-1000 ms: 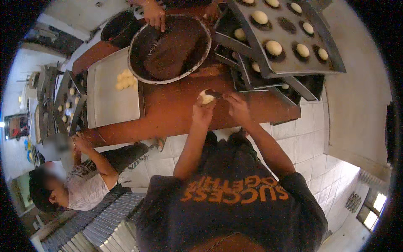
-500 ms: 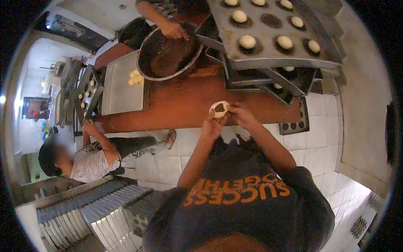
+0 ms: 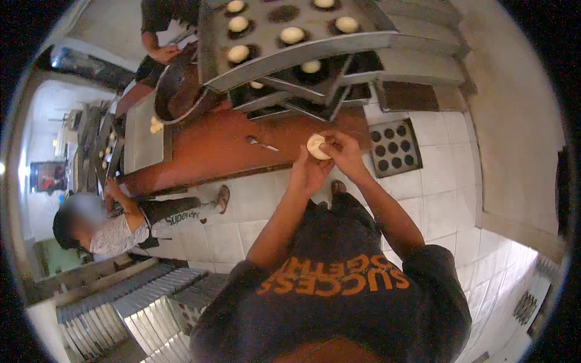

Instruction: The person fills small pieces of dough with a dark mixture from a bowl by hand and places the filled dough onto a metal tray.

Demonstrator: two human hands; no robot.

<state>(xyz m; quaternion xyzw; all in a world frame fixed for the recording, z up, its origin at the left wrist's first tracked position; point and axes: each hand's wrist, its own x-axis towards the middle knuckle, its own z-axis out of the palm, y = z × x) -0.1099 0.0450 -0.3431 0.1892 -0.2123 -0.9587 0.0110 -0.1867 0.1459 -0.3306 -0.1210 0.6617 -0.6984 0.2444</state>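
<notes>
Spoon [image 3: 260,143], in right hand [image 3: 344,150] one second ago, now lies on table [image 3: 212,145], nine o'clock of dough round [image 3: 315,146]; dark filling no longer shows. Dough held over table's near edge: left hand [image 3: 307,172] cups it from seven o'clock, fingers curled round; right thumb and fingertips clamped on three o'clock rim. Thin or loosely pinched patch could split, leaking filling.

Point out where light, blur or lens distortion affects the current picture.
Head view: fisheye curvature bows the front edge of the top baking tray; head view: dim light and grain soften the left hand and right hand, though the pale dough round stands out; head view: glare brightens the far left; head view: a patch of blur veils part of the left co-worker's head.
</notes>
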